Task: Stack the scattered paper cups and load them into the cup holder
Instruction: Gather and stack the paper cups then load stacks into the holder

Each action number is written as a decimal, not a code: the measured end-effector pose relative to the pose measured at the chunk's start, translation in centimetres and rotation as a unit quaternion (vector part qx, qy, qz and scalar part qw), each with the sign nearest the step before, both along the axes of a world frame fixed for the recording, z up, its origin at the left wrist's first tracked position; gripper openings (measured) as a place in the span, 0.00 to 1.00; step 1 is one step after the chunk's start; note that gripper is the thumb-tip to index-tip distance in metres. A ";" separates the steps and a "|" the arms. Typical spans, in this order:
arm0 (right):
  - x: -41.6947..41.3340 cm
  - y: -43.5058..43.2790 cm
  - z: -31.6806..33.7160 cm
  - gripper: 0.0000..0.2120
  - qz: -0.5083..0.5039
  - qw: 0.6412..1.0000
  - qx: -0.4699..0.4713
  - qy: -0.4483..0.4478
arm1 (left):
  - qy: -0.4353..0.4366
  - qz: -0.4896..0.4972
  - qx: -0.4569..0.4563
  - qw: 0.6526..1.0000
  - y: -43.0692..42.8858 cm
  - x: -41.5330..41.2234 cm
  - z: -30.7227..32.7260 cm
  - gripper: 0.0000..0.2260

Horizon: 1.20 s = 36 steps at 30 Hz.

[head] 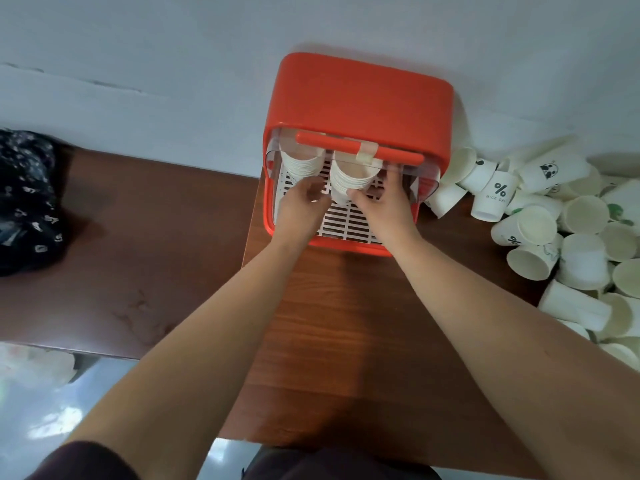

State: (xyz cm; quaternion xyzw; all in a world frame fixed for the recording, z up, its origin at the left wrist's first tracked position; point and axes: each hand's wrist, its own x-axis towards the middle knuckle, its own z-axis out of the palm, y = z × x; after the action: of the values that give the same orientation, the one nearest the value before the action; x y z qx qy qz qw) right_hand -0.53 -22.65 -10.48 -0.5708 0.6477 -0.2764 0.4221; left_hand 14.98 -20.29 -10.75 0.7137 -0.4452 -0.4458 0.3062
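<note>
Left hand (300,202), grip unclear, at stack (304,164)

a loose paper cup (495,199) reads "%" above "nice day"; another cup (512,237) shows "%".

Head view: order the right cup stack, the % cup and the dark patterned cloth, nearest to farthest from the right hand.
1. right cup stack, in the cup holder, held by the right hand.
2. % cup, off to the right.
3. dark patterned cloth, far left.

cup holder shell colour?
Orange-red cup holder, with a white slotted grate inside; clearest in the head view.
</note>
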 end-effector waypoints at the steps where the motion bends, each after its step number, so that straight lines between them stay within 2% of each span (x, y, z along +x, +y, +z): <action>1: 0.1 -0.1 -0.1 0.36 0.003 1.000 0.003 -0.006 | -0.017 0.023 0.016 0.999 0.1 0.6 0.0 0.19; 3: 0.3 -0.5 -0.5 0.36 0.001 1.000 0.007 -0.016 | -0.050 0.051 0.023 0.997 0.5 1.6 -0.2 0.21; 8: 1.2 -1.4 -0.8 0.32 0.000 1.000 0.008 -0.015 | -0.103 0.046 -0.054 0.992 0.1 1.4 -1.4 0.32; 14: 1.0 -1.6 -0.9 0.31 0.014 1.000 0.007 0.008 | -0.094 0.091 -0.073 0.989 -1.3 1.0 -2.8 0.29; 21: 1.8 -2.1 -1.1 0.28 0.009 1.000 0.014 0.017 | -0.114 0.119 -0.077 0.983 -2.0 1.2 -2.4 0.20; 24: 1.9 -2.1 -0.9 0.28 0.004 1.000 0.016 0.014 | -0.114 0.123 -0.070 0.983 -2.0 1.2 -2.2 0.20; 27: 1.7 -1.2 0.1 0.31 0.010 0.999 0.022 0.027 | -0.105 0.107 -0.062 0.987 -1.1 1.2 -1.6 0.22; 30: 0.4 0.8 1.7 0.26 0.019 0.998 0.027 0.045 | -0.079 0.105 -0.048 0.990 1.1 1.4 -0.4 0.24; 33: -2.6 4.3 3.4 0.22 0.039 0.997 0.030 0.060 | -0.071 0.083 -0.039 0.993 3.8 1.1 0.8 0.18; 36: -7.5 7.0 4.4 0.21 0.032 0.993 0.005 0.113 | -0.073 -0.002 -0.053 0.996 5.4 -0.5 1.5 0.13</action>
State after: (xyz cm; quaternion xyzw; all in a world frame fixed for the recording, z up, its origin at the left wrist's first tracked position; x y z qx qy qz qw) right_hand -8.06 -15.66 -6.10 -0.6166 0.6743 -0.1936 0.3573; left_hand 14.52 -14.85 -9.23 0.7265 -0.4906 -0.3685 0.3094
